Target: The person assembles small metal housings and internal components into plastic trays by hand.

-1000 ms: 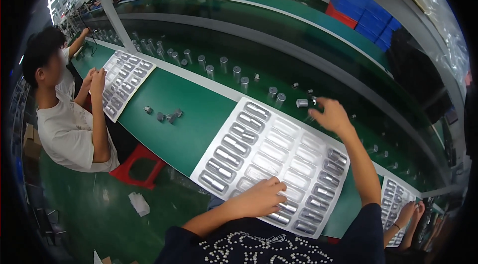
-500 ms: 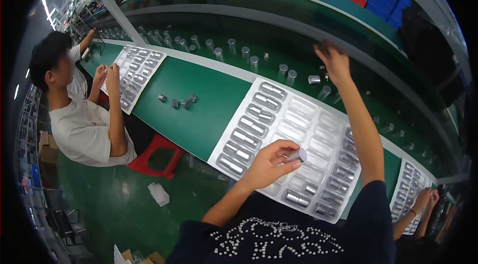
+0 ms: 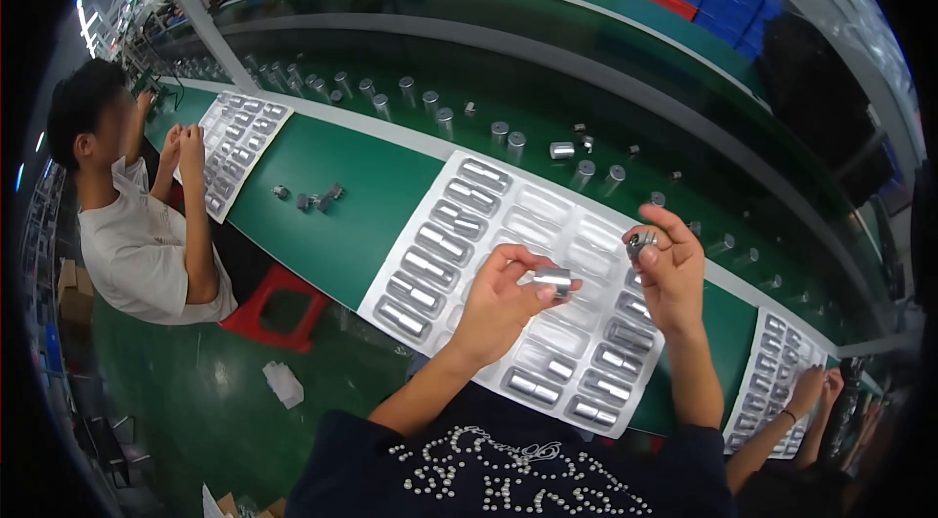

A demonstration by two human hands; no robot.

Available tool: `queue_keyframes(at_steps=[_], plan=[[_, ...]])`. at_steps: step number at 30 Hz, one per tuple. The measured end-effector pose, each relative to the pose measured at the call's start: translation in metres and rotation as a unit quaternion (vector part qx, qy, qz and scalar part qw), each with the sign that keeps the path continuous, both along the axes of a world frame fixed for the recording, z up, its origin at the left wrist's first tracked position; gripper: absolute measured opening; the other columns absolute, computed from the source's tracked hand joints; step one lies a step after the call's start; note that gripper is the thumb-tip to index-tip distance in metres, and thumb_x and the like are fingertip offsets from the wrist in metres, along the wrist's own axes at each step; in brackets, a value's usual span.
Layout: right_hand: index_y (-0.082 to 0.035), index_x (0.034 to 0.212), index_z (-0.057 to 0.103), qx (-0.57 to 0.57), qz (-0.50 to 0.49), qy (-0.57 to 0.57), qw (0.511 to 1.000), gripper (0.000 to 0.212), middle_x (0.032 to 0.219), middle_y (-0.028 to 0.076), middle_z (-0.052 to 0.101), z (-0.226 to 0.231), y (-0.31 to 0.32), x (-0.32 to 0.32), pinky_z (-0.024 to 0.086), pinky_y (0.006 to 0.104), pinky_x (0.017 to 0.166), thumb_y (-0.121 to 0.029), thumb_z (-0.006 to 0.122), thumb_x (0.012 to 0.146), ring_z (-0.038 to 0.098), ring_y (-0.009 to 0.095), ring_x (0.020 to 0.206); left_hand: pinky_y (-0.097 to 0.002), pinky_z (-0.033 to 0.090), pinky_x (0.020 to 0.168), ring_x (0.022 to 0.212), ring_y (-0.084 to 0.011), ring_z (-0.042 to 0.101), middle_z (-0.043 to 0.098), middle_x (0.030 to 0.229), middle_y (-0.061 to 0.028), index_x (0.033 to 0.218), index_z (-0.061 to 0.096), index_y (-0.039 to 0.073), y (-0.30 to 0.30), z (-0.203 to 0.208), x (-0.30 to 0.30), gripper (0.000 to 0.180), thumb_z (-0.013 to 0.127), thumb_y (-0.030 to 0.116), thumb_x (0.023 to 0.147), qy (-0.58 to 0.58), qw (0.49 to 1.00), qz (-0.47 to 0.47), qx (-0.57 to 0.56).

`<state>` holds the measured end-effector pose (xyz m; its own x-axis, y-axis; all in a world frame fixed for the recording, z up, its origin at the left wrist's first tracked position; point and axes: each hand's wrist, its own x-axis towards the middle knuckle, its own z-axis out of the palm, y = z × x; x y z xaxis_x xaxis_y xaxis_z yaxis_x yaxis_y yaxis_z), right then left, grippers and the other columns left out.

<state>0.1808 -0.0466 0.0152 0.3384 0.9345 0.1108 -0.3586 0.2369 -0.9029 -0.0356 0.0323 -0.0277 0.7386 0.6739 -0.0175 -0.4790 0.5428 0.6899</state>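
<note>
Over the middle of a white moulded tray (image 3: 535, 208), my left hand (image 3: 500, 313) pinches a short silver metal cylinder (image 3: 554, 281) between thumb and fingers, its length lying sideways. My right hand (image 3: 674, 276) is above the tray's right edge and grips a small dark-and-silver metal part (image 3: 640, 242) in its fingertips. The two pieces are apart. Silver cylindrical pieces fill the tray's left column and part of its right column, while many middle pockets hold nothing.
Beyond the tray, a dark green conveyor (image 3: 469, 142) carries standing cylinders, one lying cylinder (image 3: 562, 151) and small loose parts. A co-worker (image 3: 147, 235) sits at left by another tray (image 3: 234, 142). Small parts (image 3: 318, 199) lie on the green table between us. Another person's hands (image 3: 816, 389) work at right.
My right hand has come back from over the conveyor toward my left hand, now showing the small metal part. The cylinder in my left hand has turned sideways. The whole view has shifted.
</note>
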Motion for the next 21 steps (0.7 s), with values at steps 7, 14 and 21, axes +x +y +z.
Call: queue_keyframes(at_steps=[7,14,21], plan=[[0.002,0.129,0.058,0.022,-0.035,-0.145,0.989,0.035,0.108,0.012,0.065,0.004,-0.011,-0.008,0.056,0.0298,0.079,-0.010,0.058,0.097,0.066,0.020,0.092,-0.0294,0.050,0.082,0.099,-0.0195,0.064,0.063,0.111,-0.0132,0.116,0.051,0.004,-0.011,0.017,0.008,0.023,0.060,0.005,0.094,-0.027,0.998,-0.012,-0.059],[0.001,0.119,0.063,-0.001,0.024,-0.107,0.994,0.050,0.113,0.014,0.063,0.011,-0.019,-0.011,0.056,0.0277,0.083,0.012,0.076,0.073,0.066,0.018,0.095,-0.0237,0.040,0.065,0.075,-0.0096,0.051,0.064,0.097,-0.0129,0.119,0.051,0.003,-0.025,0.020,0.016,0.026,0.048,0.023,0.104,0.033,0.998,-0.019,-0.051],[-0.001,0.096,0.073,0.078,0.033,-0.339,0.937,0.034,0.101,0.010,0.065,0.005,-0.017,-0.018,0.053,0.0273,0.075,0.005,0.085,0.065,0.065,0.017,0.088,-0.0208,0.031,0.054,0.062,-0.0054,0.035,0.047,0.075,-0.0013,0.106,0.053,0.002,-0.030,0.017,0.014,0.041,0.034,0.039,0.107,0.116,0.993,0.000,-0.022]])
